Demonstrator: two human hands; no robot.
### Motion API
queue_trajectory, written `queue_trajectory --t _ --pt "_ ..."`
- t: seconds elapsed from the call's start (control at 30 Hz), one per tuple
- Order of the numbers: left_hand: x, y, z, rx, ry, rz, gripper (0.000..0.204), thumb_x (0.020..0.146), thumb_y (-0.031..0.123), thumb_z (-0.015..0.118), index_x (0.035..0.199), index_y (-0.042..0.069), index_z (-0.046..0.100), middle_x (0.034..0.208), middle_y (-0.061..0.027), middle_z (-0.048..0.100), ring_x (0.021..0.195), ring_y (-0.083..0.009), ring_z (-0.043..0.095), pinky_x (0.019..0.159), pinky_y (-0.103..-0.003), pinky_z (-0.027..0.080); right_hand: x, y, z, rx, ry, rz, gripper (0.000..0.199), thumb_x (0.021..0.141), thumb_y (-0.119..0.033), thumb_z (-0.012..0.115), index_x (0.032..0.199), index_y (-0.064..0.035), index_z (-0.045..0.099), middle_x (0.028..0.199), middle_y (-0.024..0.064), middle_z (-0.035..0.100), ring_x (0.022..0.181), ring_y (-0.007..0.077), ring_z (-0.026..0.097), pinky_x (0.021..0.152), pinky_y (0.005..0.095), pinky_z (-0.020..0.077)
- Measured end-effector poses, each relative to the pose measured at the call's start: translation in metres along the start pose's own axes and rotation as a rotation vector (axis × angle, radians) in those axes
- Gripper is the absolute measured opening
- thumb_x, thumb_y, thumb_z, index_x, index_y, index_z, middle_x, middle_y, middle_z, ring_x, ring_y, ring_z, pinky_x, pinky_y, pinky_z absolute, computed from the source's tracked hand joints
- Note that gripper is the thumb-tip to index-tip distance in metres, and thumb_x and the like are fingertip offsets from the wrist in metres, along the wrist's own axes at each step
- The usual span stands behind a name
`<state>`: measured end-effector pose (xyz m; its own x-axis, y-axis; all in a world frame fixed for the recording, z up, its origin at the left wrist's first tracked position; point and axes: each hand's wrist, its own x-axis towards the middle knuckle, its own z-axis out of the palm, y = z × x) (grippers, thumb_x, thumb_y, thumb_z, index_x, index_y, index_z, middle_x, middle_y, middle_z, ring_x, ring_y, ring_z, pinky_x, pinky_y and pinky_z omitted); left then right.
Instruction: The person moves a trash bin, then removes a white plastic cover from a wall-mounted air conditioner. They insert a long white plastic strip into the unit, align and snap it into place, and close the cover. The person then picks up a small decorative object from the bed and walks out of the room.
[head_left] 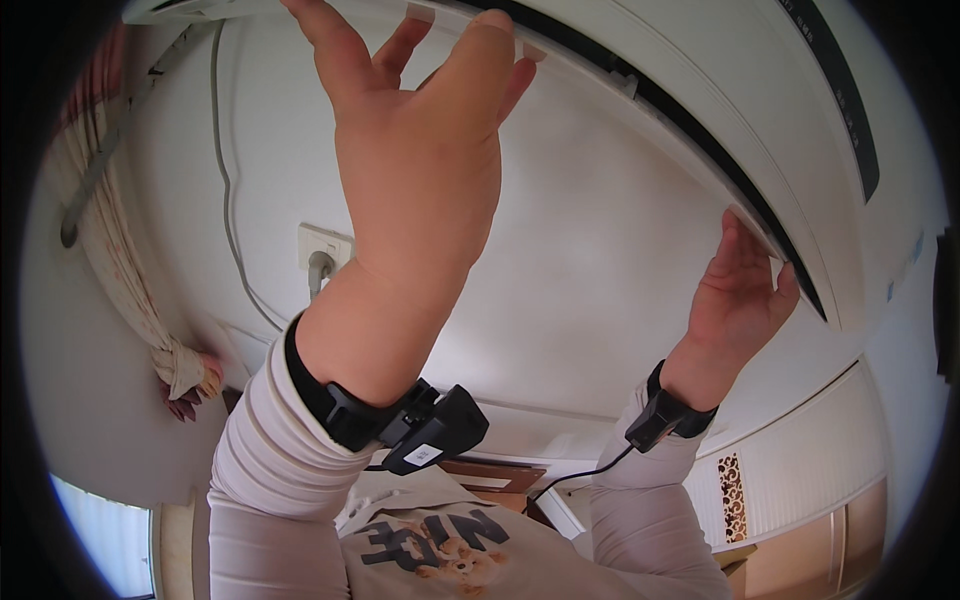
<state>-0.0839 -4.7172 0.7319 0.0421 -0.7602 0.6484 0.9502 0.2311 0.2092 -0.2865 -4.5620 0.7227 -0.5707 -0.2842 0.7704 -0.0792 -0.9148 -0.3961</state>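
Far left there's a tied-back curtain [178, 365], then a wall socket [322, 247] with a cable [228, 180] running up to the wall-mounted air conditioner [760, 110]. Left hand [415, 170] is spread, fingertips on the unit's lower front edge up top. Right hand [735, 300] is open too, fingers hooked under the front panel [700, 150] lip further along. Honestly, uneven pull is the risk: one side popping before the other could twist the panel or snap a clip, or fingers slip off that smooth plastic
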Motion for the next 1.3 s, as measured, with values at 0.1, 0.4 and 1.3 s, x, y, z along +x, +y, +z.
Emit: queue_trajectory --t 0.1,0.4,1.3 --pt "0.009 -0.002 -0.008 -0.002 -0.068 0.018 0.102 0.085 0.006 0.058 0.141 0.012 -0.027 0.103 -0.0091 0.053 0.099 -0.0228 0.054 0.096 -0.045 0.046 0.002 0.001 0.001 -0.025 -0.006 -0.033 0.049 0.086 -0.032 0.056 0.105 0.0137 0.054 0.103 0.0264 0.061 0.103 0.0388 0.06 0.088 0.0371 0.0544" --pt "0.03 0.009 -0.032 -0.144 0.019 -0.153 0.053 0.088 0.018 0.057 0.13 0.005 0.027 0.103 -0.0167 0.05 0.097 -0.03 0.055 0.095 -0.05 0.047 -0.002 -0.006 0.002 -0.076 0.046 -0.07 0.052 0.085 -0.034 0.056 0.107 0.0133 0.053 0.102 0.0284 0.061 0.101 0.0389 0.061 0.086 0.0366 0.0548" --pt "0.086 0.035 -0.097 0.015 -0.049 -0.002 0.03 0.096 0.024 0.05 0.118 0.005 0.041 0.115 -0.0177 0.047 0.107 -0.0313 0.053 0.095 -0.047 0.05 0.003 -0.004 -0.018 0.097 -0.1 0.001 0.046 0.089 -0.029 0.054 0.108 0.0136 0.053 0.109 0.0247 0.06 0.106 0.0412 0.058 0.095 0.0451 0.0497"
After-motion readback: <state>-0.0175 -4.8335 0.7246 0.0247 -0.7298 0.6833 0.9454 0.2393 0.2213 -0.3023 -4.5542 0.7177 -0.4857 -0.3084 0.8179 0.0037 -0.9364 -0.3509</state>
